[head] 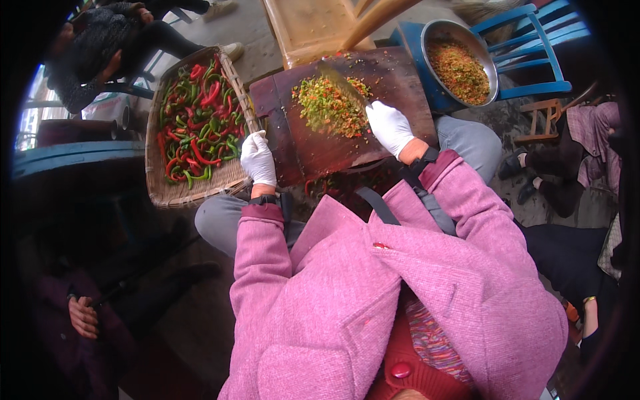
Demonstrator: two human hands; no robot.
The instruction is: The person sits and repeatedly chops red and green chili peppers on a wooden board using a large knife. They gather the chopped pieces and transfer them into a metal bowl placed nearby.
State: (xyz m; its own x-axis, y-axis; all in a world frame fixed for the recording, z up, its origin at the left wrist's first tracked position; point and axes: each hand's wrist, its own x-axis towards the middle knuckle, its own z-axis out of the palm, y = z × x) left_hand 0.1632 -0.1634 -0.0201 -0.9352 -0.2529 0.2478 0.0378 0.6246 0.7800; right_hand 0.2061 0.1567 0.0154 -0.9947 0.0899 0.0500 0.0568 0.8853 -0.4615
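My right hand [390, 127], in a white glove, grips a kitchen knife [345, 87] whose blade is blurred and smeared with bits. The blade lies over a heap of chopped red and green peppers [325, 107] on a dark wooden chopping board [340, 155]. My left hand [258, 157], also gloved in white, is closed at the rim of a woven basket [200, 192], beside the board's left edge. Whole red and green chili peppers [200, 120] fill much of the basket. Its fingertips are partly hidden, but they appear to hold the rim.
A metal basin [492, 65] of chopped peppers [457, 70] rests on a blue chair [530, 90] at the right. Beyond the board is a yellowish wooden chair [310, 25]. More peppers [345, 185] lie below the board. Other people sit at left and right, near a small wooden stool [540, 120].
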